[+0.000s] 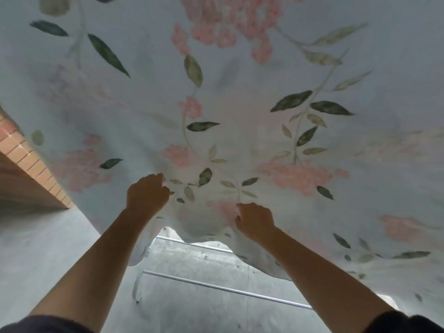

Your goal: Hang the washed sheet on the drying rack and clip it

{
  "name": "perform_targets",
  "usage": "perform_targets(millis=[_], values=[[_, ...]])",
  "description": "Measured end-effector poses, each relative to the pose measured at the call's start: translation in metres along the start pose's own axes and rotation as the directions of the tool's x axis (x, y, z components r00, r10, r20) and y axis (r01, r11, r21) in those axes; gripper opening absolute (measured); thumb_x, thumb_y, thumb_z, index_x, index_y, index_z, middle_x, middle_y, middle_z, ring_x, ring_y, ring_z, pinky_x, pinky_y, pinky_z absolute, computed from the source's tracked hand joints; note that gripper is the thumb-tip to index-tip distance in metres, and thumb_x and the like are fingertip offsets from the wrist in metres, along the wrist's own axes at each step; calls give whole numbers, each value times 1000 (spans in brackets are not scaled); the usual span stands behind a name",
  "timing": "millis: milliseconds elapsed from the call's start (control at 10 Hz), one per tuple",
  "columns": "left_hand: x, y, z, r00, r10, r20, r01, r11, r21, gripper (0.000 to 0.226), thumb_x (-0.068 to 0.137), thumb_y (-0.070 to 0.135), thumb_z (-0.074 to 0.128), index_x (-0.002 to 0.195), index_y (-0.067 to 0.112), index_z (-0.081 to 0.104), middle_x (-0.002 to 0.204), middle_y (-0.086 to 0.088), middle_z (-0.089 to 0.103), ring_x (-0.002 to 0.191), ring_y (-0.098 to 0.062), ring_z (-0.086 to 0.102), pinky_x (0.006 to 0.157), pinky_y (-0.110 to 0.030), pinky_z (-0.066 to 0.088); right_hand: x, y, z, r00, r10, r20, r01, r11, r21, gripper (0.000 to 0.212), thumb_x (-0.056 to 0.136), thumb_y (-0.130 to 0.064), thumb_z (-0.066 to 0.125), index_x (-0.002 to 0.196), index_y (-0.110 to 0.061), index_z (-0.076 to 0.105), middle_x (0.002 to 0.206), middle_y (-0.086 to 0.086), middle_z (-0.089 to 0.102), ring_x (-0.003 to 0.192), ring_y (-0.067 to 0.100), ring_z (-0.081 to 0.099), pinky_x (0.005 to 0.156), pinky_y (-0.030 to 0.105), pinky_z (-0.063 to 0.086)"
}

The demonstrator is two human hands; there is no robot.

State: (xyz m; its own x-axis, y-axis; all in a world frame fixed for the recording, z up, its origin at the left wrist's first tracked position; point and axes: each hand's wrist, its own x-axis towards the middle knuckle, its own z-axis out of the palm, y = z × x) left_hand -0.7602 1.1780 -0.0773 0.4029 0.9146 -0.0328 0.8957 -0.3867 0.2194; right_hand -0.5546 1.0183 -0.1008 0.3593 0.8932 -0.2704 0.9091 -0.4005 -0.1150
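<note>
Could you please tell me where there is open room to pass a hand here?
Open: the gap below the sheet, between left arm and right arm, where rack bars cross the floor; also the floor between brick wall and left arm. Crowded: above and right, the sheet covers everything, left hand and right hand gripping it.

Sheet (240,92): thin cloth, matt, pale blue-white ground printed with pink blossom and green leaves, soft and lightly creased where it gathers, some motifs faint as if seen through the fabric. Drying rack (216,287): slim round metal rails, pale grey, smooth with a dull sheen; floor (48,248): grey concrete, matt, mottled and lightly speckled. Wall (21,152): small orange-red brick-like tiles with pale joints, a slight gloss on one face; sleeves (408,324): dark cloth, matt, a little fuzzy at the edge.
</note>
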Motion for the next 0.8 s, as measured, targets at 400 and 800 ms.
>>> perform_targets(millis=[400,800], values=[[13,-66,21,939,8,343,-22,999,36,51,94,31,45,142,17,35,139,-7,51,124,-25,50,99,-36,40,46,-54,36,994,-36,100,27,996,89,60,91,-26,44,147,-25,25,152,3,32,138,22,31,112,42,25],[-199,54,99,990,142,16,-120,885,-451,36,89,27,56,125,29,51,108,16,65,104,-8,60,86,-28,47,-156,45,76,968,137,-209,60,684,727,54,91,-15,55,141,-26,40,134,-7,52,119,3,48,102,21,36]])
